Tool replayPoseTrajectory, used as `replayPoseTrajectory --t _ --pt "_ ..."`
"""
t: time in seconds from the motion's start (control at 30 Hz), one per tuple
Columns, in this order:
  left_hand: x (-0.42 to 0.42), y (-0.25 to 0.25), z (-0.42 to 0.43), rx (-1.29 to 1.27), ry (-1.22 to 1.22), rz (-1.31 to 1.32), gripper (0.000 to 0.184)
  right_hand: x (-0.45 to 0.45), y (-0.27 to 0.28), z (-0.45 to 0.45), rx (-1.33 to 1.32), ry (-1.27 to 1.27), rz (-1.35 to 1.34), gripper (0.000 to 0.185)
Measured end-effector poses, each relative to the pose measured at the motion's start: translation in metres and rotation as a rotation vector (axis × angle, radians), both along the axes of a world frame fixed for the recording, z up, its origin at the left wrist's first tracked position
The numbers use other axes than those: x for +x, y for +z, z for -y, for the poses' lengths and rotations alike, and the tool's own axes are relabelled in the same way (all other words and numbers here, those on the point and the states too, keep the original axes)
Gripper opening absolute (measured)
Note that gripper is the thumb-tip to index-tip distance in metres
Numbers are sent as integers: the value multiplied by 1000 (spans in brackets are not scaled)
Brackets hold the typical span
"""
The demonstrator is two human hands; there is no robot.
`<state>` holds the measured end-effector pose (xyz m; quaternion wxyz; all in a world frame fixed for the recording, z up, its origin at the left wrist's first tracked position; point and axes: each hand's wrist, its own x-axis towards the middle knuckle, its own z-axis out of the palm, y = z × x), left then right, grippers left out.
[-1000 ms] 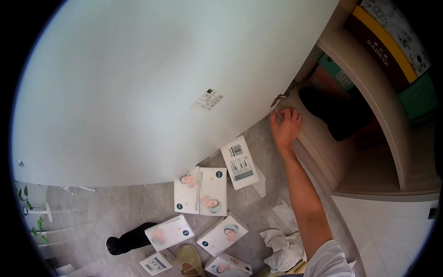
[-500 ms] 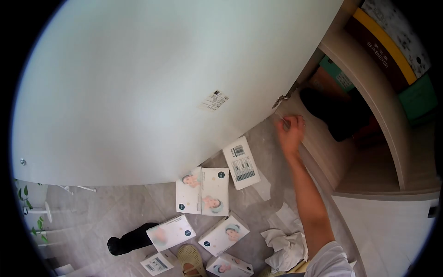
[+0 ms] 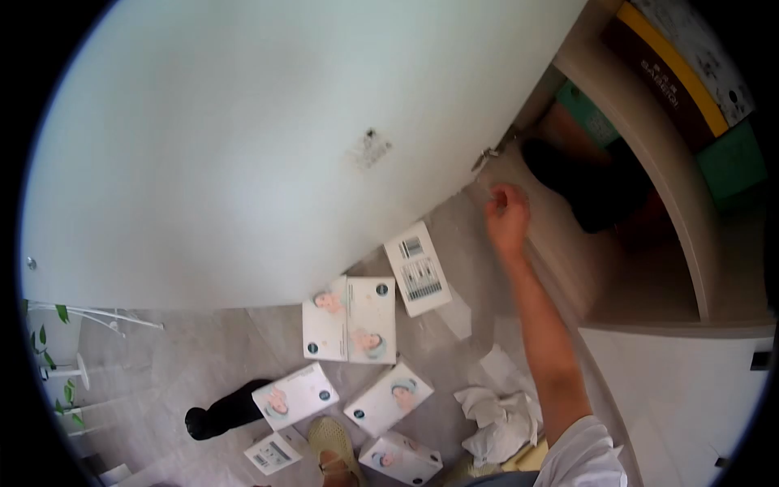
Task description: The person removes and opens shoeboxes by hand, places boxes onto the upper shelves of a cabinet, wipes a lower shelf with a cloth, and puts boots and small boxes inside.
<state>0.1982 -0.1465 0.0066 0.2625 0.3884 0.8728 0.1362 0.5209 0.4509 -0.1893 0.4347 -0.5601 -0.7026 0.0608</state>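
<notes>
My right hand (image 3: pixel 508 213) reaches forward beside the open cabinet's lower edge, close to the metal hinge (image 3: pixel 484 157) of the large white door (image 3: pixel 243 162). Its fingers are curled together; whether something small is pinched in them cannot be made out. Inside the lower compartment, just right of the hand, lies a black boot-like item (image 3: pixel 572 187). Below and left of the hand, a white box with a barcode label (image 3: pixel 418 269) lies on the floor. My left hand is out of view.
Several white boxes with printed faces (image 3: pixel 388 399) lie around my shoe (image 3: pixel 331 445). Crumpled white paper (image 3: pixel 495 422) is near my right arm. A long black item (image 3: pixel 231 410) lies left. The shelf (image 3: pixel 641 146) holds a brown-and-yellow box (image 3: pixel 669 69) and a green box (image 3: pixel 730 166).
The whole view has shifted slightly, with most things now a little higher in the picture. My right hand stays near the hinge, its fingers still curled.
</notes>
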Motion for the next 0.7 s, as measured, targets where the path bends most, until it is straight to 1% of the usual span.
replayPoseTrajectory --t 0.03,0.07,0.1,0.13,0.2,0.23,0.27,0.33,0.37,0.4,0.43,0.47,0.5,0.53,0.57,0.6,0.63,0.67,0.7 --pt "-1 -1 3 14 -25 -15 23 8 4 15 -83 89 -190 13" --pt "-4 -5 7 -32 3 -11 22 16 14 33 -108 74 -181 13" --pt "-4 -8 11 -69 -10 4 22 27 23 61 -204 171 -156 14" --pt "-2 -7 3 -50 -6 0 22 38 23 94 -312 265 -136 15" --pt "-4 1 8 -56 -9 5 22 60 14 173 -409 452 16 14" --pt "-5 -4 8 -49 -28 -5 22 70 15 209 -537 591 24 17" --pt "-7 -5 8 -43 -45 -16 22 80 1 250 -487 633 126 27" --pt "-10 -4 2 -52 -53 -11 22 83 19 303 -577 696 386 36" --pt "-9 -4 -3 -65 -61 -4 22 89 8 328 -640 658 515 39" --pt "-7 -1 -12 -33 -55 34 22 97 -11 342 -605 640 390 30" --pt "-7 -2 -15 -22 -53 34 22 103 -20 338 -595 640 394 30" --pt "-8 -4 -17 -12 -55 39 22 107 -26 331 -538 557 323 26" --pt "-9 -6 -19 -2 -56 44 22 104 -22 321 -481 476 250 22" --pt "-10 -5 -21 -6 -47 65 22 102 -21 295 -363 377 138 20" --pt "-9 -3 -24 -2 -43 65 22 100 -16 266 -295 264 184 21" --pt "-9 -1 -26 -23 -50 62 22 95 -4 230 -182 196 196 17" --pt "-8 -1 -28 -42 -58 58 22 90 2 195 -96 92 161 14" --pt "-8 -2 -28 -37 -56 57 22 85 13 163 -82 27 111 12" --pt "-9 -2 -27 -49 -38 74 22 77 29 129 36 20 194 10"
